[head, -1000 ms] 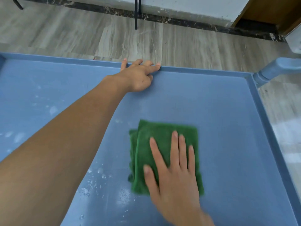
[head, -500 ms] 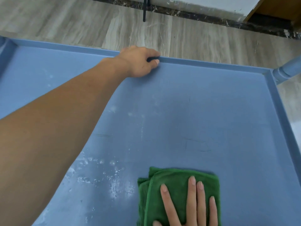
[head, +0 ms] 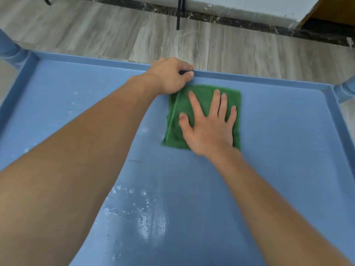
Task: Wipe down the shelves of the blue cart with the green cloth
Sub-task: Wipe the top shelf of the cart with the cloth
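Observation:
The blue cart's top shelf (head: 278,150) fills the view, a flat tray with a raised rim. A folded green cloth (head: 178,114) lies on it near the far rim, a little right of centre. My right hand (head: 209,123) presses flat on the cloth with fingers spread. My left hand (head: 171,77) curls over the far rim (head: 249,77), fingers outside and thumb inside, just left of the cloth's far corner.
White wet or dusty streaks (head: 142,214) mark the near middle of the shelf, with smaller specks (head: 73,104) at the left. Blue corner posts stand at far left (head: 9,48) and far right (head: 345,91). Grey wood floor (head: 230,45) and a black leg (head: 179,14) lie beyond.
My right hand has pushed the cloth from the near edge of the shelf up to the far rim. My left hand has stayed gripping the rim.

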The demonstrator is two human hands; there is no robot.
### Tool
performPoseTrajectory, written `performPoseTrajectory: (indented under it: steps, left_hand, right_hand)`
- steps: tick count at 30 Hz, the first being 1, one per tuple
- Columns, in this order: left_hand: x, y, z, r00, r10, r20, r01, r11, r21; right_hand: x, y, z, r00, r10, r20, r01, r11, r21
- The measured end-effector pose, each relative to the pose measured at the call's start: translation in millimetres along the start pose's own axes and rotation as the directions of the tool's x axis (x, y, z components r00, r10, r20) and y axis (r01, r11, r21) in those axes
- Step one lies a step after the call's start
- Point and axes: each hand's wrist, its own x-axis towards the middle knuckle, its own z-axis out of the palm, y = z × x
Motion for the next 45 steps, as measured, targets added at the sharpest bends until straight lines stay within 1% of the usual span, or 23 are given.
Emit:
performPoseTrajectory:
  steps: [4, 7, 9, 11, 16, 21, 24, 26, 28, 31, 33, 34, 37, 39, 42, 45]
  left_hand:
    - [2.1, -0.7, 0.8, 1.000, -0.013, 0.011, 0.013, 1.000, 0.020]
    - [-0.3, -3.7, 3.3, 1.000, 0.003, 0.024, -0.004, 1.000, 0.023]
    - [-3.8, -5.5, 7.6, 0.997, 0.055, 0.054, -0.060, 0.994, 0.095]
    - [-5.7, -8.8, 9.6, 0.994, 0.080, 0.080, -0.091, 0.985, 0.148]
    - [-11.0, -19.3, 3.7, 0.992, 0.086, 0.095, -0.098, 0.987, 0.125]
    - [-15.5, -21.6, 4.9, 0.990, 0.076, 0.117, -0.091, 0.987, 0.132]
    - [-18.1, -20.5, 1.8, 0.987, 0.074, 0.142, -0.094, 0.986, 0.138]
    - [-21.2, -20.2, -3.9, 0.984, 0.072, 0.161, -0.092, 0.989, 0.120]
    - [-25.1, -27.2, -14.2, 0.987, 0.033, 0.156, -0.046, 0.996, 0.082]
    - [-31.2, -60.1, -36.4, 0.993, -0.090, 0.081, 0.084, 0.994, 0.071]
    - [-38.8, -89.9, -48.3, 0.989, -0.146, 0.033, 0.143, 0.987, 0.072]
    - [-42.6, -101.6, -51.3, 0.987, -0.162, 0.015, 0.161, 0.986, 0.046]
    - [-47.7, -115.4, -54.8, 0.981, -0.195, -0.010, 0.194, 0.980, -0.051]
    - [-45.0, -114.0, -51.7, 0.977, -0.213, -0.018, 0.211, 0.973, -0.096]
    - [-43.0, -117.5, -47.7, 0.975, -0.215, -0.053, 0.208, 0.971, -0.117]
    - [-43.7, -120.7, -45.9, 0.981, -0.186, -0.056, 0.179, 0.977, -0.115]
  right_hand:
    - [46.8, -8.0, 0.8, 0.999, 0.026, 0.028, -0.026, 1.000, -0.002]
    - [45.5, -9.9, 0.3, 0.999, 0.032, 0.028, -0.032, 0.999, -0.013]
    - [32.9, -9.8, -0.5, 1.000, 0.020, 0.023, -0.020, 1.000, -0.013]
    - [8.3, -11.5, 0.4, 1.000, 0.001, 0.009, -0.001, 1.000, -0.018]
    - [-99.6, -19.7, -2.7, 0.998, -0.064, -0.014, 0.064, 0.997, -0.033]
    - [-211.3, -22.5, -2.9, 0.994, -0.110, 0.007, 0.110, 0.994, -0.004]
    - [-261.2, -26.2, -0.3, 0.995, -0.096, 0.022, 0.097, 0.994, -0.059]
    - [-281.7, -30.9, 0.6, 0.999, -0.045, 0.030, 0.048, 0.992, -0.115]
    - [-293.0, -35.2, 1.1, 0.999, 0.009, 0.036, -0.004, 0.991, -0.136]
    - [-295.3, -38.8, -0.4, 1.000, 0.009, 0.017, -0.006, 0.988, -0.152]
    - [-291.6, -41.7, -0.3, 0.999, 0.009, 0.031, -0.005, 0.991, -0.133]
    - [-288.4, -43.2, -0.5, 0.999, 0.010, 0.044, -0.005, 0.994, -0.111]
    - [-261.4, -50.6, -0.8, 0.998, -0.016, 0.061, 0.018, 0.999, -0.041]
    - [-234.3, -57.1, 0.6, 0.997, -0.040, 0.064, 0.042, 0.998, -0.038]
    - [-174.1, -69.6, 5.8, 0.998, -0.037, 0.042, 0.039, 0.999, -0.038]
    - [-106.4, -83.7, 12.0, 1.000, -0.009, 0.016, 0.009, 0.999, -0.034]
